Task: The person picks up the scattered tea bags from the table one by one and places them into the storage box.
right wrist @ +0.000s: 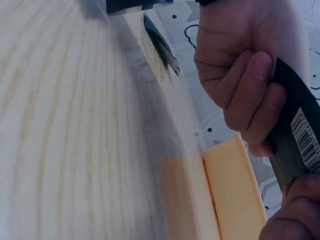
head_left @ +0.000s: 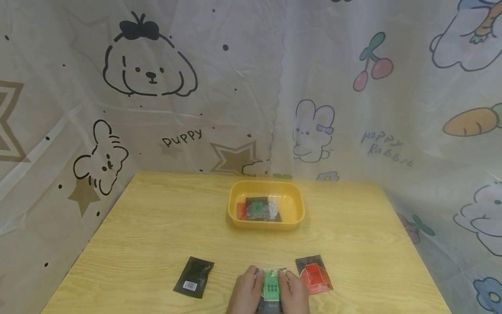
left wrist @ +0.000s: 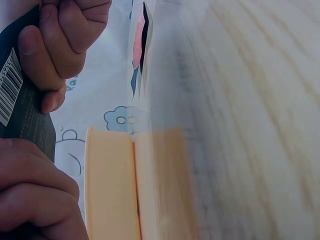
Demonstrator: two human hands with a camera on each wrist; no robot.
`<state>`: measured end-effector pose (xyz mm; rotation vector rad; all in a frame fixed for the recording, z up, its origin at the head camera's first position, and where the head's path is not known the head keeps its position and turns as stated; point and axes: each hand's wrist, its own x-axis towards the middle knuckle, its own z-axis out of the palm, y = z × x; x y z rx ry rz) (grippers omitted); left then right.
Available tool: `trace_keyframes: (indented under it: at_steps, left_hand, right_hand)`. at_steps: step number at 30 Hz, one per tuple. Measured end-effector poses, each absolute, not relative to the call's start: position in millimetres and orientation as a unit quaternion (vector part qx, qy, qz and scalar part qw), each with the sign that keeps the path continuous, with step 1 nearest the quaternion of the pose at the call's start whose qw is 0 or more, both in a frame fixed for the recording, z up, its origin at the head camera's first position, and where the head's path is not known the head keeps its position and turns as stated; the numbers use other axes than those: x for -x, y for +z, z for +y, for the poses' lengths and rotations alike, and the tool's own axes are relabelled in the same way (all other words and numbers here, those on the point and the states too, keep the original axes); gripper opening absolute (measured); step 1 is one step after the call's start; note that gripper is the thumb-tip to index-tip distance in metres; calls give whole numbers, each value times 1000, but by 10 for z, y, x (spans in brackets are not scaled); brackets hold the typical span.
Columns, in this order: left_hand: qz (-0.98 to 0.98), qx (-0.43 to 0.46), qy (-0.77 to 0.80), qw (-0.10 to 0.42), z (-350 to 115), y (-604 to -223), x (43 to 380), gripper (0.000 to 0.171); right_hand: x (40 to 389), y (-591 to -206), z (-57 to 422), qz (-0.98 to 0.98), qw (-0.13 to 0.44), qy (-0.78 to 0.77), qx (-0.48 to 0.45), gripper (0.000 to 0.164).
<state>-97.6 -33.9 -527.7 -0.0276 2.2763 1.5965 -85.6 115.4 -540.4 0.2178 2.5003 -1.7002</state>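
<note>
Near the front edge of the table, a small dark packet with a green label is held up between both hands. My left hand grips its left side and my right hand its right side, thumbs on the front, fingers curled behind. In both wrist views the packet's dark back shows a white barcode. A black packet with a barcode sticker lies on the table to the left. Just beyond the right hand lies a black and red packet, partly next to the fingers.
A yellow plastic tray stands toward the back of the wood-grain table. Inside it are several packets, one with a green label and a red one. A printed curtain surrounds the table's back and sides.
</note>
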Motion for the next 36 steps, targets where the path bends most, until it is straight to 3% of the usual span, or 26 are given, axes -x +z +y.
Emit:
trace_keyframes:
  at_steps: [4,30,36]
  left_hand:
    - [808,11,563,174,-342,-5287,992,22]
    - [811,31,559,171,-378,-5240,1106,21]
    - [815,20,559,147,-399,-5238,1131,19]
  right_hand:
    - [860,-5391,1136,824,35,-562,-62,28]
    - [1000,-5302,1077,820,41,-567,-65,31]
    - [1051,-5297,1068,819,34,-569,-61,31]
